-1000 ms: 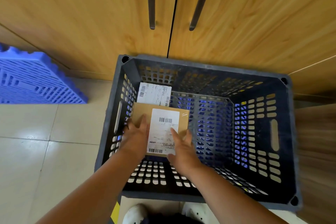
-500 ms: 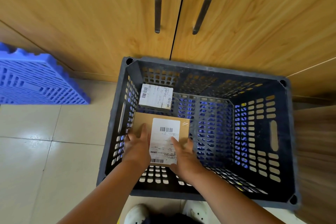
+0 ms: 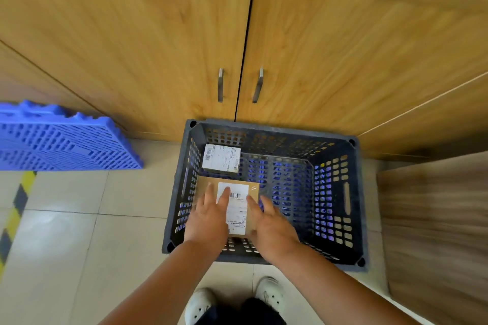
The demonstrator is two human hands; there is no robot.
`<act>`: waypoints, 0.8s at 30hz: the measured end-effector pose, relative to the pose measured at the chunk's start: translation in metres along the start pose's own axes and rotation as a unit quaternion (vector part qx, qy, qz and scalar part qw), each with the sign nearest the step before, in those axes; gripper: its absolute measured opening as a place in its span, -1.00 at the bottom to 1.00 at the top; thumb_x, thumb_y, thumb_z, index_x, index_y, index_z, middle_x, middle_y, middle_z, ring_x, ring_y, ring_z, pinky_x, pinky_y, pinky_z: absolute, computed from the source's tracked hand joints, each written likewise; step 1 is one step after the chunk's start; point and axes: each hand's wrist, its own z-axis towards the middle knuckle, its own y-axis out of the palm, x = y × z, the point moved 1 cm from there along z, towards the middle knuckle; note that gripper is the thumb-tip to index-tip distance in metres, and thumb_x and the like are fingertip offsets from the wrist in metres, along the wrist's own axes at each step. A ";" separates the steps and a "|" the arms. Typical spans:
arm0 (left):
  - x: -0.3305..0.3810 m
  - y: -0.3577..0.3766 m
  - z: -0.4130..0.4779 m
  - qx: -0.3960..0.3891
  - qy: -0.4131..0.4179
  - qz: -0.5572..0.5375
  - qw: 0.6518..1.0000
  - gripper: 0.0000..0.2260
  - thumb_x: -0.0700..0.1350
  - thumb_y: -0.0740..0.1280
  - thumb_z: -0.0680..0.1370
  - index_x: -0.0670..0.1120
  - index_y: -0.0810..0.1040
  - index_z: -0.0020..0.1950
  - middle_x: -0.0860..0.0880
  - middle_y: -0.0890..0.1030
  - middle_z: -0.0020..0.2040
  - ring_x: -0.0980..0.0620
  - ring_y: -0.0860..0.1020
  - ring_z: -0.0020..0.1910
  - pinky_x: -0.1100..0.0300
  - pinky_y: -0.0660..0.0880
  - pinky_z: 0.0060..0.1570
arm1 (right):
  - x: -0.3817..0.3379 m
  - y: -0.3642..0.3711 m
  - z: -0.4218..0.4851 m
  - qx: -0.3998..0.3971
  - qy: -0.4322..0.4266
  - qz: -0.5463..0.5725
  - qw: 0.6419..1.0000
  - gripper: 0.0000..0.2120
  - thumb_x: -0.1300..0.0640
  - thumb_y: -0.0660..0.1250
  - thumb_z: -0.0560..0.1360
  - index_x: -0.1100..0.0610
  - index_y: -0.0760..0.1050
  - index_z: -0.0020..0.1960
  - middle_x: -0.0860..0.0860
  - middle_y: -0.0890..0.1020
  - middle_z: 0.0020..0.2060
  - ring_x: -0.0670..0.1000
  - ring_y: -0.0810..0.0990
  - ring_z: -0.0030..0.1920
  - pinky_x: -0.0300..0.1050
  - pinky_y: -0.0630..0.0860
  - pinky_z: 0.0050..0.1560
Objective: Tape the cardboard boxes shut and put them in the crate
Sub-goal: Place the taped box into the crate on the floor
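The cardboard box (image 3: 203, 187) lies low in the near-left part of the crate (image 3: 358, 200), directly under both hands, its long axis running away from the person. The left hand (image 3: 208, 216) is over its left half and the right hand (image 3: 272, 227) at its right edge, about equally near. Neither grip is closed: the fingers lie straight over the lid, though blur leaves it unclear whether they press it or hover just above. The box is plain brown card with a white shipping label (image 3: 236, 208) on top, and a second box (image 3: 221, 158) sits just beyond it.
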 end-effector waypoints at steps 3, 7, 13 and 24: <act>0.019 -0.047 -0.040 0.025 0.022 -0.007 0.999 -0.30 -0.19 0.24 0.55 0.04 -0.10 0.55 -0.11 -0.04 0.52 -0.09 0.21 0.41 0.10 0.32 0.29 | -0.015 -0.047 -0.040 0.011 -0.006 -0.019 1.000 -0.32 0.10 0.21 0.57 -0.02 -0.09 0.56 0.04 0.00 0.52 0.13 0.21 0.43 0.01 0.33 0.32; 0.046 -0.110 -0.096 0.067 0.059 0.005 0.996 -0.37 -0.10 0.25 0.56 0.01 -0.02 0.54 -0.05 0.15 0.46 -0.03 0.23 0.40 0.16 0.35 0.30 | -0.034 -0.114 -0.099 0.043 -0.012 -0.051 0.998 -0.36 0.13 0.18 0.55 0.05 -0.04 0.55 0.07 0.08 0.50 0.15 0.23 0.41 0.00 0.31 0.32; 0.097 -0.201 -0.184 0.108 0.115 0.023 0.987 -0.38 -0.12 0.25 0.57 0.01 0.01 0.54 -0.05 0.19 0.45 -0.03 0.26 0.40 0.14 0.38 0.28 | -0.051 -0.193 -0.196 0.124 -0.018 -0.114 0.986 -0.24 0.01 0.59 0.07 0.11 0.53 0.25 0.09 0.59 0.11 0.10 0.65 -0.05 -0.02 0.60 -0.22; 0.180 -0.272 -0.314 0.138 0.226 -0.025 0.964 -0.48 0.02 0.21 0.59 -0.01 0.14 0.53 0.02 0.25 0.44 0.03 0.26 0.41 0.20 0.29 0.33 | -0.035 -0.301 -0.384 0.232 0.042 -0.031 0.971 -0.48 0.07 0.18 0.57 0.10 0.20 0.50 0.07 0.39 0.35 0.10 0.34 0.36 -0.01 0.37 0.25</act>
